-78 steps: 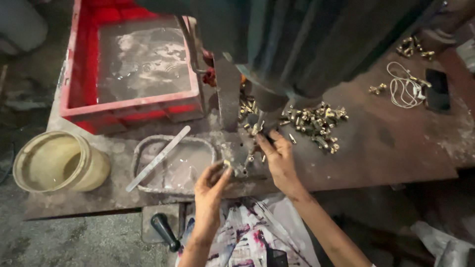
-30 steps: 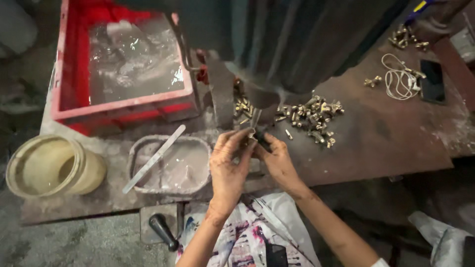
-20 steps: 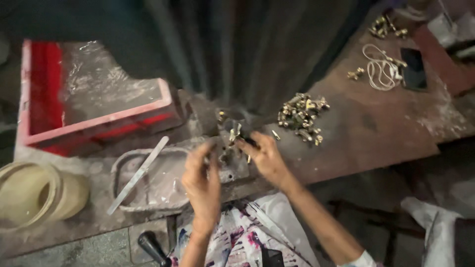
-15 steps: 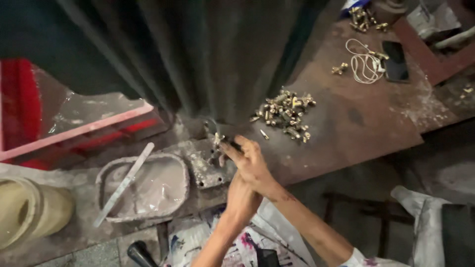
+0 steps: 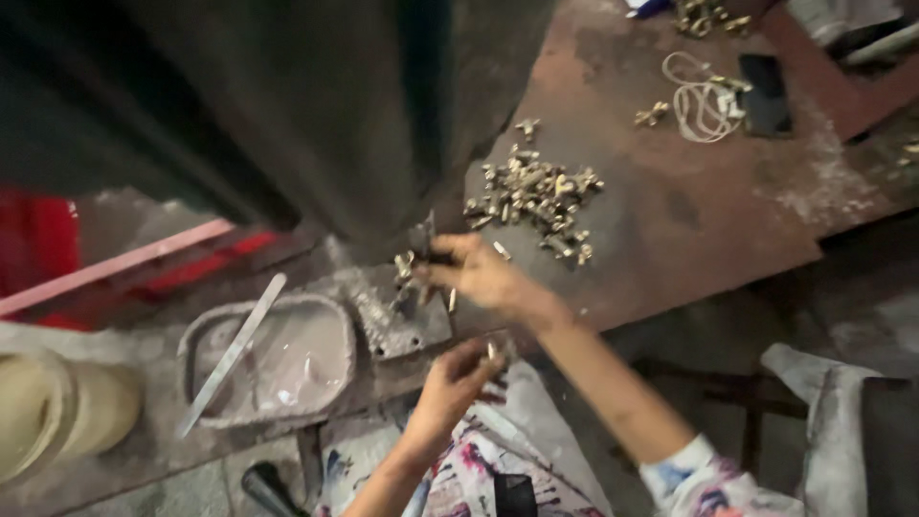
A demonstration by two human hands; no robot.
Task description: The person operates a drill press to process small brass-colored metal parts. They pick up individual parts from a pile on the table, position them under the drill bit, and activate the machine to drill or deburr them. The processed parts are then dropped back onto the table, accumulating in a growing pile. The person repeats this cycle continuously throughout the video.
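My right hand (image 5: 479,276) reaches to the base of a dark machine column (image 5: 316,105) and pinches a small brass fitting (image 5: 406,266) over a grey metal fixture block (image 5: 392,321). My left hand (image 5: 458,376) hangs lower, near the bench's front edge, with its fingers curled around a small brass piece (image 5: 491,350). A heap of loose brass fittings (image 5: 536,196) lies on the rusty metal bench (image 5: 670,220) just right of my right hand.
A grey oval tray (image 5: 273,359) with pale liquid and a flat stick (image 5: 230,354) sits left of the fixture. A red crate (image 5: 105,268) and a cream tub (image 5: 57,412) are at the left. A white cable (image 5: 704,96), a dark phone (image 5: 766,91) and more fittings lie at the far right.
The view has swung right and closer, hiding most of the red crate. My left hand has dropped from the fixture to the bench edge. My right hand stays at the fixture.
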